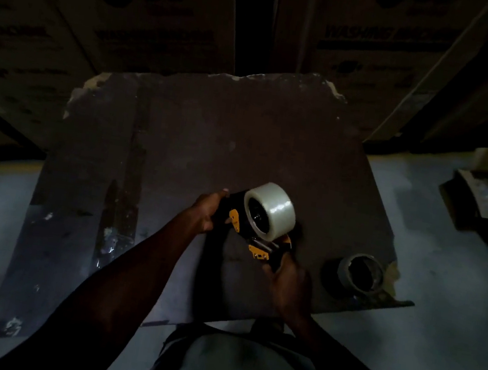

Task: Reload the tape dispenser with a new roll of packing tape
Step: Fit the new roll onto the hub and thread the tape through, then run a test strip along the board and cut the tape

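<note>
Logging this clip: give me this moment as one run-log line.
left hand: grips dispenser | right hand: holds its front end | new roll: on dispenser | old core: on board

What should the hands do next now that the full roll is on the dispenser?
Probably peel the tape's free end and feed it toward the cutter. The new roll already sits on the dispenser, the left hand grips the handle end, and the right hand holds the front end. No tape shows drawn off there.
</note>
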The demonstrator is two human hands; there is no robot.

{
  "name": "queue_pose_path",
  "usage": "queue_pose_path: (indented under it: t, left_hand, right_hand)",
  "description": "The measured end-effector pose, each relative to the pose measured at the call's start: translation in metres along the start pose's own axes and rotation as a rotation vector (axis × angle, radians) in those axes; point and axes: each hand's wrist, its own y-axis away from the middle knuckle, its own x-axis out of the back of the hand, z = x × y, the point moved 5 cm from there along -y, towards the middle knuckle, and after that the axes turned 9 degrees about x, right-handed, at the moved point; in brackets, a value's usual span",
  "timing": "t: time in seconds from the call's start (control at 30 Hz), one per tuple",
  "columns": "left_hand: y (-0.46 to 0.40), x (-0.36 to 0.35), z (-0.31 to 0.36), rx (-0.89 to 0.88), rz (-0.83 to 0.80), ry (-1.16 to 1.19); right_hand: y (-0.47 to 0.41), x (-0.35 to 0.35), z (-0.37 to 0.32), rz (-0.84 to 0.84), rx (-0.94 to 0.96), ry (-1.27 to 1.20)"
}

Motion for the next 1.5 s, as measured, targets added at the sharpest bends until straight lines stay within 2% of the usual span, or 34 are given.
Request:
queue_pose_path:
  t: [0.23,0.33,0.37,0.4,0.47,0.5,0.53,0.6,0.67,0.9,1.03,1.13,1.3,1.4,1.5]
  left_hand:
    - [0.001,0.006,0.008,-0.072,0.014,-0.118]
    - [-0.005,0.018,0.011,-0.183,0.07,-0.144]
    - [-0.006,0.023,0.012,-0.27,0.1,-0.189]
    - [-0.007,0.029,0.014,-0.403,0.156,-0.322]
    - [-0.001,0.037,0.016,-0.751,0.246,-0.851]
    - [0.001,0.036,0.01,-0.894,0.216,-1.155]
    - [0.001,0.036,0.001,-0.959,0.153,-1.432]
    - [0.003,0.034,-0.016,-0.887,0.079,-1.823]
    - [0.009,0.03,-0.025,-0.838,0.086,-2.014]
    - [0.003,0.025,-0.014,-0.754,0.127,-2.114]
    - [0.006,0.019,-0.014,-0.907,0.279,-2.197]
    - [0.007,0.02,-0.02,-0.921,0.317,-2.178]
    - [0.013,0.015,-0.019,-0.829,0.313,-2.168]
    - [0.012,0.015,-0.02,-0.708,0.216,-2.091]
    - [0.018,0.01,-0.02,-0.78,0.25,-2.091]
  right_hand:
    - [0.027,-0.011,-0.006,-0.012,-0.064,0.089]
    - [0.026,-0.017,-0.01,-0.045,-0.101,0.13]
    - [0.025,-0.018,-0.01,-0.054,-0.112,0.129]
    - [0.024,-0.018,-0.01,-0.061,-0.125,0.12]
    - [0.021,-0.017,-0.009,-0.039,-0.136,0.093]
    - [0.021,-0.018,-0.008,-0.036,-0.129,0.087]
    - [0.021,-0.018,-0.006,-0.048,-0.12,0.085]
    - [0.023,-0.02,-0.002,-0.071,-0.107,0.069]
    - [0.025,-0.018,0.0,-0.059,-0.091,0.054]
    - [0.024,-0.016,-0.003,-0.11,-0.08,0.079]
    - [0.024,-0.015,-0.002,-0.126,-0.064,0.076]
    - [0.026,-0.015,0.0,-0.119,-0.024,0.09]
    - [0.046,-0.012,0.013,-0.096,-0.001,0.066]
    - [0.074,-0.007,0.035,-0.069,-0.014,0.073]
    - [0.085,-0.007,0.053,-0.123,-0.072,0.014]
